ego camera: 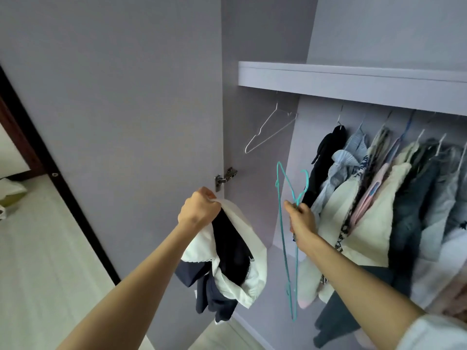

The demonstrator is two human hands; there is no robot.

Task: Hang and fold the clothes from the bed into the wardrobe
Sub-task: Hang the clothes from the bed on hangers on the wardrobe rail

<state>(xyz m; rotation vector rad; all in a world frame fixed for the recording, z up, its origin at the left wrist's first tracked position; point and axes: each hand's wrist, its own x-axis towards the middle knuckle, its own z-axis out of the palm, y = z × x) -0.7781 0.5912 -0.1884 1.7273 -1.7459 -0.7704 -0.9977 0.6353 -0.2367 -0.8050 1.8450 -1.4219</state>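
Lilac wardrobe point(265, 41) panels fill the background, door swung open at the left. Left of the hinge point(225, 178), the left hand point(198, 208) is fisted on a white and navy garment point(227, 261), which droops straight down below it. Right of the hinge, the right hand point(302, 219) pinches a teal hanger point(286, 238) near its neck, long axis vertical, hook up. Farther right, hung clothes point(379, 198) crowd together; their rail is hidden under the shelf point(353, 79).

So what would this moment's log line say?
left hand: holds garment | right hand: holds hanger | wardrobe: open | garment: not yet hung
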